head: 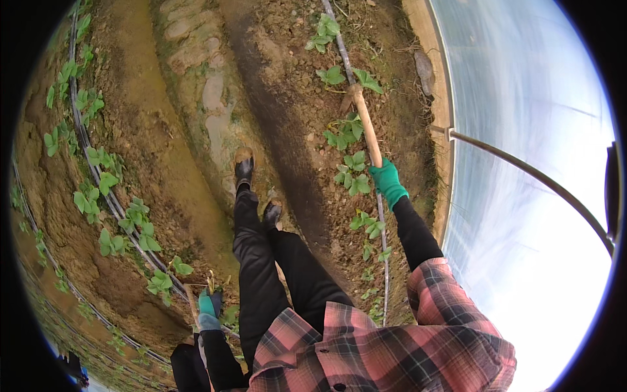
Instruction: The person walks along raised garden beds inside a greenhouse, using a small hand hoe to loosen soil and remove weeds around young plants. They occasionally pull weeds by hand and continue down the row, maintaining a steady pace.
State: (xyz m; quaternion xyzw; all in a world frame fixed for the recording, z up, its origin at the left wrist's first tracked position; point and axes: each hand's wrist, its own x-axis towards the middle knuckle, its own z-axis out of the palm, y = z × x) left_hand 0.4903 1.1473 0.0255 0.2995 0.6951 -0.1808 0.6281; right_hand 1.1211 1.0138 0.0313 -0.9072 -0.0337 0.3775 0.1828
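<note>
My right hand [388,183], in a green glove, grips the lower end of a short-handled hoe [368,127]. Its wooden handle slants up over the planted row, and the dark blade at the far end is near the soil, partly hidden by the handle. Leafy young plants [349,132] grow just left of the handle. A grey drip hose [343,54] runs along that row, passing under the hoe and my hand. Low at the left is my left hand [208,305], in a green glove with a greyish cuff. Yellowish plant stalks [211,281] stick up from it. A wooden stick [191,305] stands beside it.
A muddy furrow [213,105] lies between the beds, with my shoes [244,169] in it. Another planted row with hoses [93,166] curves along the left. Plastic sheeting [509,98], a board [443,112] and a curved pole [539,179] border the right. A dark-clothed shape [185,365] is at bottom left.
</note>
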